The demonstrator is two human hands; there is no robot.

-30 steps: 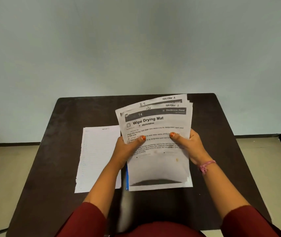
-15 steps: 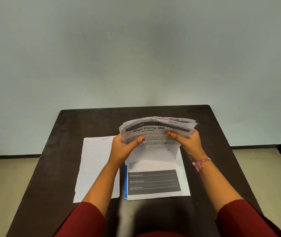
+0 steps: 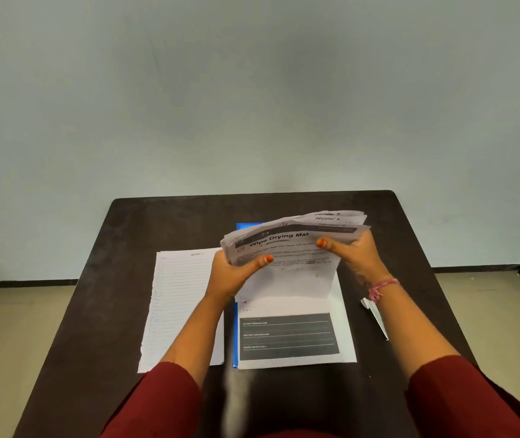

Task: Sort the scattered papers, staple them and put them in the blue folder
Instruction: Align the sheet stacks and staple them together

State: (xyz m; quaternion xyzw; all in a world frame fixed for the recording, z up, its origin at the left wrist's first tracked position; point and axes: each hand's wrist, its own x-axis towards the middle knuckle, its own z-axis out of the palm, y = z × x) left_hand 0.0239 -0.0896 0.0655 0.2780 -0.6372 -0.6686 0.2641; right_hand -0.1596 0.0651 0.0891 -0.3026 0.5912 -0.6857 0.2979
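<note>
A person seated at a dark worktop (image 3: 410, 235) grips a stack of printed papers (image 3: 287, 248) in both hands, the left hand (image 3: 233, 273) and right hand (image 3: 356, 257) each curled round a side with thumbs pressed on the top sheet, headed "Wipe Drying Mat". Over the past second the stack, first held up facing the camera, has been tipped forward and lowered, uncovering a printed sheet (image 3: 293, 336) lying on the blue folder (image 3: 236, 336), whose edge shows beneath it. A lined sheet (image 3: 182, 305) lies flat just left of the folder; a small white object (image 3: 375, 317) sits near the right wrist, too unclear to identify. Sorting appears still under way, with stapling and filing not yet done
</note>
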